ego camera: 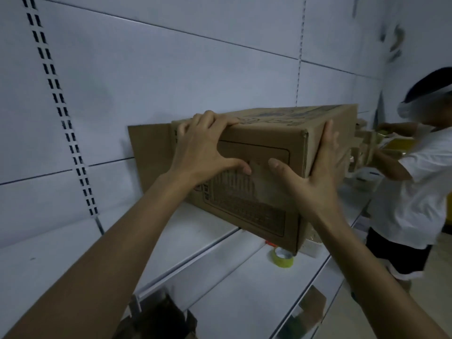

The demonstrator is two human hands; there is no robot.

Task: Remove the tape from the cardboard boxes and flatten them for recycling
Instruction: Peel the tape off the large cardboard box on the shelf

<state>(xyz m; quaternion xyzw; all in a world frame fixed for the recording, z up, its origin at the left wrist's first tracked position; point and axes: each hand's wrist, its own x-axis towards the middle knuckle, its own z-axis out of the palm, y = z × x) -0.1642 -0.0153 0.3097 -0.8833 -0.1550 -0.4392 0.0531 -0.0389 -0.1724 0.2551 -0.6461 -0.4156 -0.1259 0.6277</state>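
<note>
**Both hands on the box at the shelf**

I am looking down over a white metal shelf (183, 241) that is running along a wall (171, 69) of pale, smooth panels with thin dark seams. A slotted upright (61, 111) is climbing the wall at the left, its paired black slots in a long row. A second, wider shelf (244, 302) is sitting lower and nearer to me, and a roll of yellow-green tape (283, 258) is lying flat on it. The light is dim and bluish. At the right, a person (420, 187) in a white shirt and dark shorts is standing at the same shelving, handling something I cannot make out.

The box (256, 206) is standing at the upper shelf, close to the wall. Its near lower corner is reaching out past the shelf's front lip, just above the tape roll. I cannot tell whether its bottom is resting fully on the shelf. It is plain brown corrugated cardboard, rectangular, with dark printed frames and blocks on its front face. One flap (149, 155) is standing open at the left end, against the wall.

My left hand (205, 143) is gripping the box, fingers bent over the top edge and thumb spread on the front face. My right hand (315, 172) is pressing flat against the right end, fingers straight and pointing up, thumb lying on the front.
</note>
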